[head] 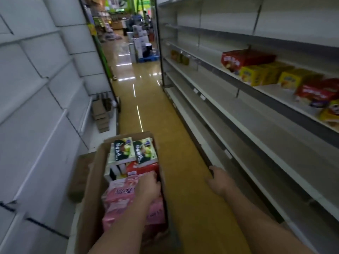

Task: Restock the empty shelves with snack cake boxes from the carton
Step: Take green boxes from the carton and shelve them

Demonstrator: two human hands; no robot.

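Head view looks down a store aisle with a tan floor [185, 180]. An open cardboard carton [91, 195] sits low on the left, packed with snack cake boxes: two green boxes [135, 150] at its far end, a red box [143, 167] behind them, pink boxes [119, 197] nearest the person. The left hand [149, 186] reaches into the carton at its right wall, fingers curled down onto the top pink box; whether it truly grasps the box I cannot tell. The right hand [219, 180] hangs over the floor beside the lowest shelf edge, well apart from the carton, fingers loosely bent and holding nothing. White shelves [247, 114] run along the right, with red and yellow boxes [256, 70] on an upper one.
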